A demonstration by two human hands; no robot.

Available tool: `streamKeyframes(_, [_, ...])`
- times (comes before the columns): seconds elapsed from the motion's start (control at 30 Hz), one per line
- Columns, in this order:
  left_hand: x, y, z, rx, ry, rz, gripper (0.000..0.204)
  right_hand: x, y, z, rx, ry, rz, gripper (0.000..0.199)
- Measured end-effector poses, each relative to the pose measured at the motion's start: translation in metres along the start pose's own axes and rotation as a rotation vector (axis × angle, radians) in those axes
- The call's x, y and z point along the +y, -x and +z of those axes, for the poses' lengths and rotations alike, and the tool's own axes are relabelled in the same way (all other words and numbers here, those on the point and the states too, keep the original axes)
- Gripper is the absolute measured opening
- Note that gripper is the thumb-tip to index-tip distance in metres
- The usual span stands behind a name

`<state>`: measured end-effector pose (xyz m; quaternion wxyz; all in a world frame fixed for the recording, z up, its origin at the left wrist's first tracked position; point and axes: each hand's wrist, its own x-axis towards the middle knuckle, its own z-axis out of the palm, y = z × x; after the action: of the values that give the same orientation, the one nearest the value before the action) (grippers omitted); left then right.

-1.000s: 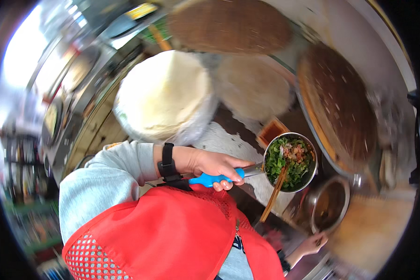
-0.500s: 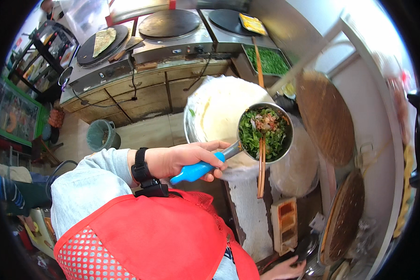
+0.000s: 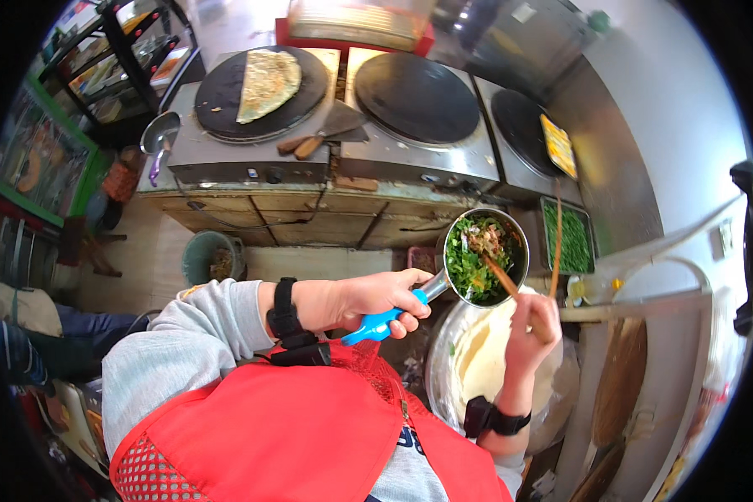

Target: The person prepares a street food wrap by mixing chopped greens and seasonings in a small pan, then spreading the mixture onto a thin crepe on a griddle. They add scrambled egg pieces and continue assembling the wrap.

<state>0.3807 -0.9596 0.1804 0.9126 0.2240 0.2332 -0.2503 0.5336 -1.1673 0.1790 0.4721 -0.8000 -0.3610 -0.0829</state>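
Note:
My left hand (image 3: 383, 303) is closed round the blue handle (image 3: 368, 330) of a small metal saucepan (image 3: 522, 269), held out level in front of me. Chopped leafy greens (image 3: 467, 280) fill the pan, with a pinkish-brown topping (image 3: 487, 238) in the middle. My right hand (image 3: 530, 330) grips a pair of long wooden chopsticks (image 3: 556, 243) just beyond the pan's near right rim. One stick dips into the greens; the other points up and away, outside the pan. Below the pan sits a wide tub of pale batter (image 3: 487, 356), partly hidden by my right forearm.
Ahead, a folded flatbread (image 3: 269, 82) lies on the left round griddle (image 3: 309, 92); two scrapers (image 3: 326, 134) rest beside it. Further right are a middle griddle (image 3: 417, 96), a right griddle (image 3: 520, 125) and a tray of chopped greens (image 3: 571, 238). A bin (image 3: 202, 258) stands on the floor.
My right hand has come up from the lower right and taken hold of the chopsticks, which were standing in the pan. They are now spread apart. The view has turned toward the griddles.

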Motion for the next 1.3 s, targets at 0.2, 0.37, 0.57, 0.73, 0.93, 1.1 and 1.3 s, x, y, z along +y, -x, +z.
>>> streamKeyframes(0.2, [0.047,0.027,-0.057,0.132,0.003,0.198,0.069,-0.003,-0.1,0.084,-0.121,-0.456,0.501,0.013])
streamKeyframes(0.37, [0.12,0.007,-0.079,0.063,0.112,0.355,0.057,0.002,-0.17,0.16,-0.403,-0.728,0.375,0.016])
streamKeyframes(0.57, [0.199,-0.007,-0.097,0.143,-0.043,0.397,0.06,0.038,-0.25,0.217,-0.289,-0.812,0.434,0.016])
streamKeyframes(0.73, [0.254,-0.007,-0.114,0.1,0.026,0.439,0.057,0.05,-0.302,0.249,-0.353,-0.794,0.385,0.017])
streamKeyframes(0.93, [0.303,-0.022,-0.125,0.107,0.068,0.415,0.056,0.057,-0.332,0.265,-0.375,-0.71,0.422,0.015])
streamKeyframes(1.1, [0.341,-0.043,-0.133,-0.052,0.179,0.343,0.061,0.069,-0.344,0.276,-0.399,-0.77,0.298,0.012])
streamKeyframes(1.3, [0.359,-0.06,-0.129,-0.043,0.07,0.324,0.056,0.082,-0.366,0.27,-0.238,-0.788,0.39,0.015])
